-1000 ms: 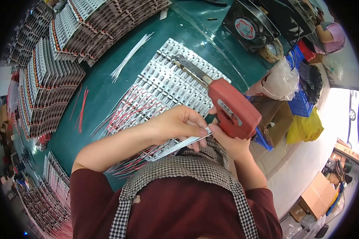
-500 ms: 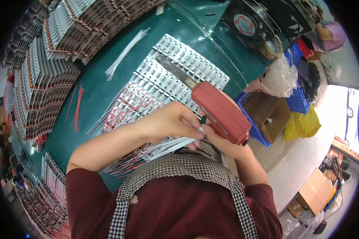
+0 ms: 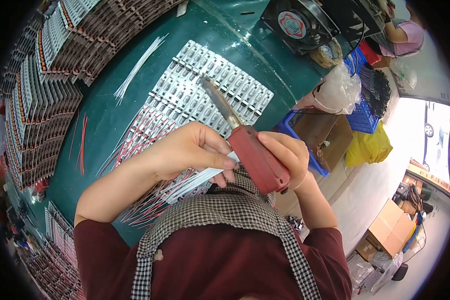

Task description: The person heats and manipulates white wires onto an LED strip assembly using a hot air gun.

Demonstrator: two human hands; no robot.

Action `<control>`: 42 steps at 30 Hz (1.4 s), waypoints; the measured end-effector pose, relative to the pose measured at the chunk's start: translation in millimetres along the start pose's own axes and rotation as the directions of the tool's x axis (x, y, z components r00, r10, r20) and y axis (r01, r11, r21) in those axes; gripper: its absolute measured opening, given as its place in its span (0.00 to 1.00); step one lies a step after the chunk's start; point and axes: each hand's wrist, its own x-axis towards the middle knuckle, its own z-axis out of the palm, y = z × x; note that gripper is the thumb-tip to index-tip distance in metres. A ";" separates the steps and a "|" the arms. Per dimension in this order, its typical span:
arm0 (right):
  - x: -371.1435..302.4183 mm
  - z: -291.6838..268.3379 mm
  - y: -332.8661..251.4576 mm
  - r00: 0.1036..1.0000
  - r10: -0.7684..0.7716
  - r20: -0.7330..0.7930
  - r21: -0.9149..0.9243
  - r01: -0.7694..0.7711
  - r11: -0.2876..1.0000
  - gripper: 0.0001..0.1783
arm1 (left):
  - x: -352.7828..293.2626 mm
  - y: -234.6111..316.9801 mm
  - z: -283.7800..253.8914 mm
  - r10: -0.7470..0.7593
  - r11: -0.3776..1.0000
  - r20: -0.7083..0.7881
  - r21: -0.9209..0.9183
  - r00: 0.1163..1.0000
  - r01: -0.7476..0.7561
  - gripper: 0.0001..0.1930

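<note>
My left hand (image 3: 187,152) pinches a bundle of white wires (image 3: 197,180) between thumb and fingers, just above my apron. Its fingertips are close to the body of a red soldering gun (image 3: 261,162). My right hand (image 3: 289,156) grips that gun from the right side, with the fingers wrapped round it. The metal barrel points up and left over a panel of small white circuit boards (image 3: 212,80). Red and white wires (image 3: 140,135) lie across the panel's lower left part, and my left forearm covers some of them.
Tall stacks of wired board panels (image 3: 50,115) stand on the left. Loose white wires (image 3: 140,67) and red wires (image 3: 82,142) lie on the green table (image 3: 105,125). A black fan (image 3: 297,25) stands at the far right. Beyond the edge are a cardboard box (image 3: 332,145) and a yellow bag (image 3: 367,145).
The soldering gun has swung more upright and shifted left in the picture. My right hand has moved from near my left fingertips to the gun's right side. My left hand still pinches the wires.
</note>
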 end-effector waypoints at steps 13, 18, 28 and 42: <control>-1.3 -1.1 4.4 0.935 0.327 -0.135 -0.214 -0.350 0.912 0.26 | -30.7 33.3 -42.6 0.518 0.773 -0.300 0.565 0.801 -0.289 0.05; 23.8 1.1 -3.0 0.720 0.693 0.040 0.543 -0.598 0.590 0.30 | -15.8 34.6 -80.9 0.927 -0.004 -0.054 0.988 0.372 0.154 0.05; 55.3 30.7 -2.5 0.696 0.695 0.181 0.671 -0.604 0.430 0.26 | -0.3 11.4 -104.8 0.906 -0.174 0.058 0.954 0.419 0.245 0.11; 64.5 36.2 -8.4 0.555 0.816 0.164 0.562 -0.732 0.385 0.18 | -0.2 10.2 -105.3 0.901 -0.229 0.102 0.937 0.421 0.263 0.10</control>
